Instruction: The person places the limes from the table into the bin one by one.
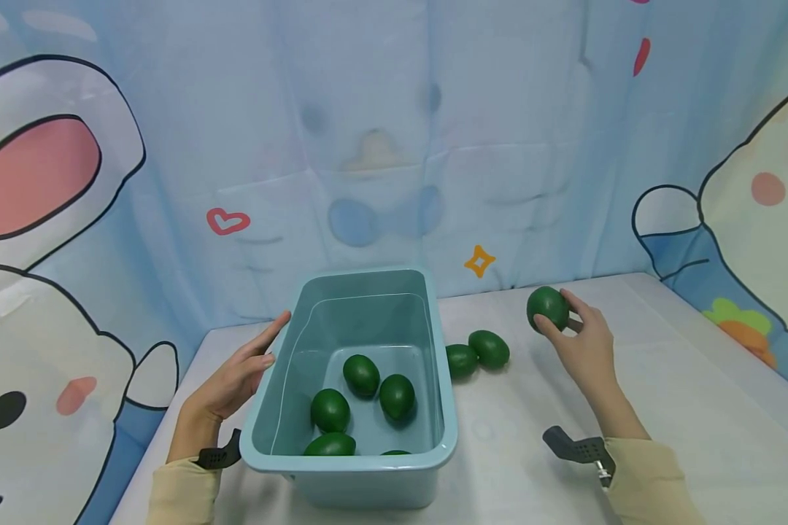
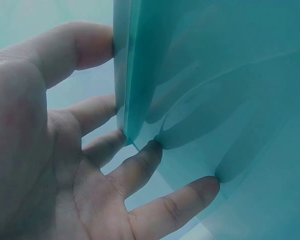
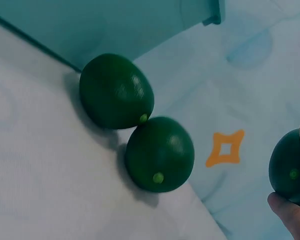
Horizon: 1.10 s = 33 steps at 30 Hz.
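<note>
A pale blue-green plastic bin [image 1: 441, 364] stands in the middle of the table, with several dark green avocados [image 1: 361, 375] lying on its floor. Against its left side rests my left hand [image 1: 233, 383], fingers extended; the left wrist view shows the fingertips touching the bin's outer wall [image 2: 250, 115]. My right hand [image 1: 592, 350] pinches one avocado [image 1: 546, 308] between thumb and fingers, raised above the table right of the bin. In the right wrist view, that held avocado [image 3: 289, 165] shows at the right edge, partly cut off.
Two more avocados [image 1: 489, 349] lie touching each other on the white table [image 1: 499, 437], close by the bin's right wall. A light blue curtain [image 1: 532, 146] with cartoon prints hangs behind the table and along both sides.
</note>
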Tool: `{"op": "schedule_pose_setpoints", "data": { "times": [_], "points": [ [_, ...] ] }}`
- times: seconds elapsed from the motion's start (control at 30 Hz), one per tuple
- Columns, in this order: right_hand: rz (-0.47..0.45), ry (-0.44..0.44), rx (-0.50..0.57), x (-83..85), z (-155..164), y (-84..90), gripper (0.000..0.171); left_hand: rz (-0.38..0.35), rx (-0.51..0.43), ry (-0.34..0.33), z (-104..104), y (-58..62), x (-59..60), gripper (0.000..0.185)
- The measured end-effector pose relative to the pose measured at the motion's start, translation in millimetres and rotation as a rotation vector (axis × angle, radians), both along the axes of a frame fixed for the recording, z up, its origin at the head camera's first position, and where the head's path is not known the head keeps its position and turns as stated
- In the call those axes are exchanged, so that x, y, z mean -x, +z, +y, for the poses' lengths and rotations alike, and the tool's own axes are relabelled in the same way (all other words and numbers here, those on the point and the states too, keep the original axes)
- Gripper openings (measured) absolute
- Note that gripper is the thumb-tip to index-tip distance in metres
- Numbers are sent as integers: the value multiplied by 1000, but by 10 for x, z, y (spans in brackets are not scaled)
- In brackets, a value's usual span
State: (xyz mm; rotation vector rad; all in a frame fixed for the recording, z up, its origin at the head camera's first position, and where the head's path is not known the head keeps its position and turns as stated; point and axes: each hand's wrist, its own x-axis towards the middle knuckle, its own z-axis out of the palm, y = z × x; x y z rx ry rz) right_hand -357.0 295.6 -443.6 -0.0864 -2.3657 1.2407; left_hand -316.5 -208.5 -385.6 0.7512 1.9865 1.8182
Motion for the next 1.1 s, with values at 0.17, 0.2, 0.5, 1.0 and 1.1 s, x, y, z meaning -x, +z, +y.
{"op": "schedule_pose_setpoints", "data": {
  "times": [0.17, 0.2, 0.5, 1.0, 1.1],
  "points": [
    [14, 17, 38, -22, -36, 74, 75, 3, 13, 7, 3, -2, -3, 63],
    [18, 18, 41, -25, -42, 86, 75, 3, 15, 8, 2, -3, -2, 63],
    [26, 43, 83, -80, -108, 206, 77, 4, 19, 10, -8, -13, 14, 63],
    [69, 105, 118, -249, -303, 474, 74, 2, -6, -7, -6, -6, 10, 63],
    [67, 136, 150, -276, -337, 509, 73, 3, -5, -7, -10, -10, 12, 63]
  ]
}}
